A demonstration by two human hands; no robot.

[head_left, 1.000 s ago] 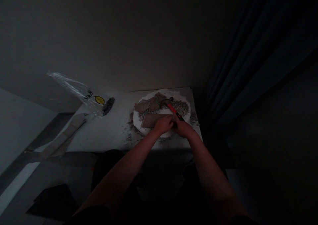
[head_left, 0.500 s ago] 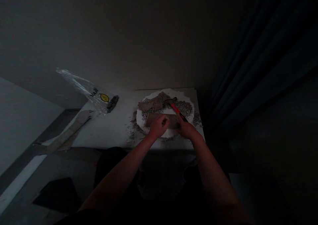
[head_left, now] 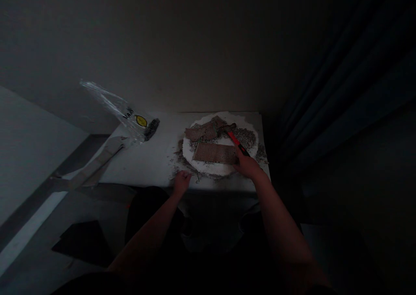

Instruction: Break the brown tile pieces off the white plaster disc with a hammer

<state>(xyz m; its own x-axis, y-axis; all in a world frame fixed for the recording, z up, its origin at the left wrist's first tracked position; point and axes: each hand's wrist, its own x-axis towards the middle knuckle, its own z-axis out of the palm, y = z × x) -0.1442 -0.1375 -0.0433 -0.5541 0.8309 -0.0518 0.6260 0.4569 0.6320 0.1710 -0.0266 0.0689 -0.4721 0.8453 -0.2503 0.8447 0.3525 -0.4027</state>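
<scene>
Your right hand (head_left: 247,165): fingers at the right end of the brown board (head_left: 212,152), touching it; too dark to tell if they pinch it or just rest there. Your left hand (head_left: 182,181): fingers curled in together, over the table's near edge, left of and nearer than the board, apart from it; can't tell if anything small is pinched.

Board lies flat, long side running left to right, dotted surface, on the near half of a round white mat (head_left: 224,170). Hammer (head_left: 239,144) lies slantwise, red and black handle coming down right beside your right hand, head on the far side; can't tell if you touch the handle.

Left of the hammer head, beyond the board: crumpled brown pieces (head_left: 203,132). Right of the hammer: heap of small bits (head_left: 246,137) on the mat. More crumbs spill on the white table (head_left: 139,165) around the mat.

Far left on the table: clear plastic bag (head_left: 113,105), yellow lemon print, dark contents at its right end. Wall (head_left: 201,47) behind, dark curtain (head_left: 351,78) on the right.
</scene>
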